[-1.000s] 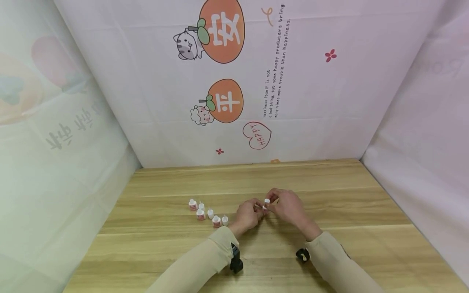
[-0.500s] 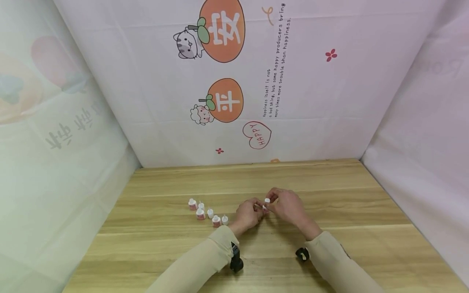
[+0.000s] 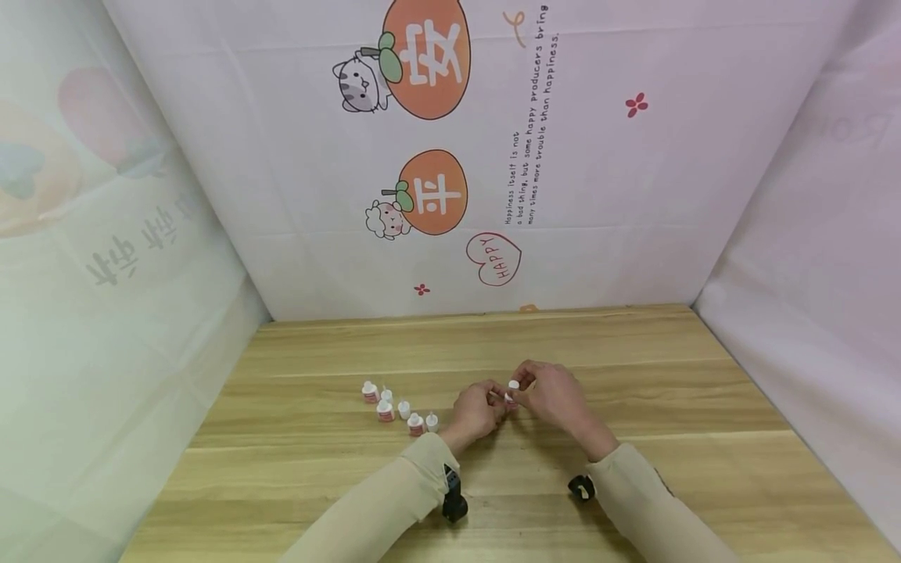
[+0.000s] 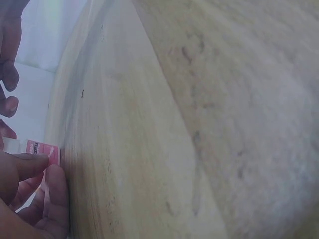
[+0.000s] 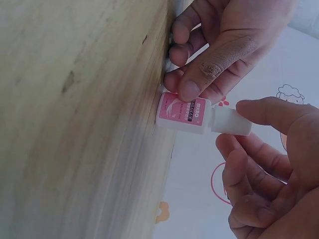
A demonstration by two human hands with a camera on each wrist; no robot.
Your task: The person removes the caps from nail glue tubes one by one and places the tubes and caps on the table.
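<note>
A small white nail glue bottle [image 5: 182, 113] with a pink label stands upright on the wooden table, between both hands in the head view. My left hand [image 3: 475, 410] holds its body from the left, thumb and fingers pressed against the sides. From the right, my right hand [image 3: 556, 397] pinches the white cap [image 5: 232, 122] on top between thumb and index finger. In the left wrist view part of the pink label [image 4: 42, 149] shows above the left thumb; the rest of the bottle is mostly hidden by fingers.
Left of the hands stand three similar bottles [image 3: 416, 425], each with a small white piece [image 3: 432, 423] with a thin upright tip beside it. A printed white cloth [image 3: 591, 258] rises behind the wooden table [image 3: 633, 352], with cloth at both sides too.
</note>
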